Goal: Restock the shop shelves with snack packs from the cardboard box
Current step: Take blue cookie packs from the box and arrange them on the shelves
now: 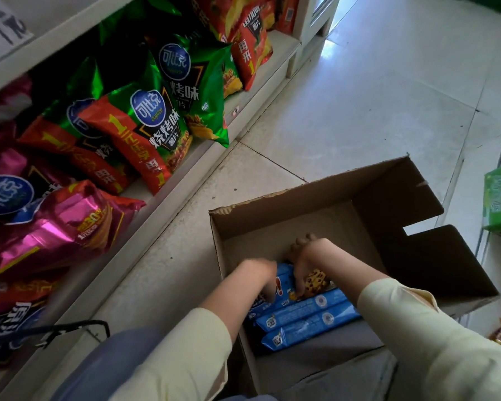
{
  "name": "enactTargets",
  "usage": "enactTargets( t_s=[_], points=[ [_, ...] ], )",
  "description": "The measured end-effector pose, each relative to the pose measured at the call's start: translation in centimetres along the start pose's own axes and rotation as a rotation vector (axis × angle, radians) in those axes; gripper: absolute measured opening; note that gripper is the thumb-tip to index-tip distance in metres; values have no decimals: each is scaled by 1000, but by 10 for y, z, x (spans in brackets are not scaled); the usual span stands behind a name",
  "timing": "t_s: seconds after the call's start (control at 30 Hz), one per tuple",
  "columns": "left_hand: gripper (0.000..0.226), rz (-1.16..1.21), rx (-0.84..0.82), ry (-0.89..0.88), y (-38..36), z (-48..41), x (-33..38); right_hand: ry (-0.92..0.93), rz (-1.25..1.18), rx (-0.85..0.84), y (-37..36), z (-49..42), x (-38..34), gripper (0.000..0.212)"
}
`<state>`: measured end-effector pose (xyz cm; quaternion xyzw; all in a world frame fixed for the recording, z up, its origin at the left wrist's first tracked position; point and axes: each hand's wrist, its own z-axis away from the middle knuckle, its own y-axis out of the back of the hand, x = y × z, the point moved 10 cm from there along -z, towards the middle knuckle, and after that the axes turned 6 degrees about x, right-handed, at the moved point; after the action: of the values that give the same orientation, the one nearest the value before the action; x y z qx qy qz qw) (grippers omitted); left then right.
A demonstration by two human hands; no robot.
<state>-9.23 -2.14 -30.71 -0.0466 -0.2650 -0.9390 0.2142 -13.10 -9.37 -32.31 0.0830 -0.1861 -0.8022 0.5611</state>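
Both hands are down in the open cardboard box [272, 227] on the floor, the right hand [307, 261] with fingers curled over the far end of the top blue snack pack [315, 280] and the blurred left hand [262, 273] at its left edge, grip impossible to tell.

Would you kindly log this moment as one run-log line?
stage: picking | both hands grip blue snack packs | in cardboard box | shelf restock pending
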Motion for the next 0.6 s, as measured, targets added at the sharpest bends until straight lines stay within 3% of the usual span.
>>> enactTargets(
  t_s=[0.17, 0.43, 0.6],
  points=[
    [83, 137, 37, -42, 8, 9, 5, 108, -172, 11, -2, 13, -15, 83],
    [83, 308, 127, -118, 41, 36, 13, 103, -186, 140, 38, 78, 0, 80],
    [75, 338, 217, -184, 105, 89, 18, 87, -217, 346, 84, 144, 18, 87]
  ],
)
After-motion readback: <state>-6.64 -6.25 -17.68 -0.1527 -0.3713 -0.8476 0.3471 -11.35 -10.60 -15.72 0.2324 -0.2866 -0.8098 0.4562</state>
